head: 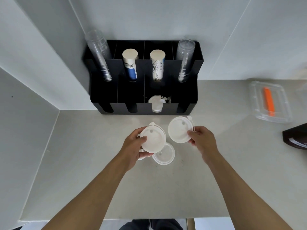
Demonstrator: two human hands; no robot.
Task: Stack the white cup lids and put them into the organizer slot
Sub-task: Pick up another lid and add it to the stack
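Your worktop is a pale grey counter set into a corner, with plain light grey walls on the left and behind; the near edge drops off at the bottom of the view.

Count, left to right. One black organizer stands against the back wall, with four slots in the rear row and four in the front row. The rear slots hold, in order: one stack of clear cups, two stacks of paper cups, one more stack of clear cups. The front row's third slot holds white lids; their number cannot be told. The other three front slots look dark.

Your left hand grips a small stack of lids, thumb on top, fingers under; at least two rims show, the exact count cannot be told. One loose lid lies flat on the counter, just beside and partly under that stack. Your right hand pinches a single lid at its right edge, thumb on top, held level, close to the stack but apart from it.

Far right: one clear plastic tray containing one orange item; one dark box, cut off by the frame edge.
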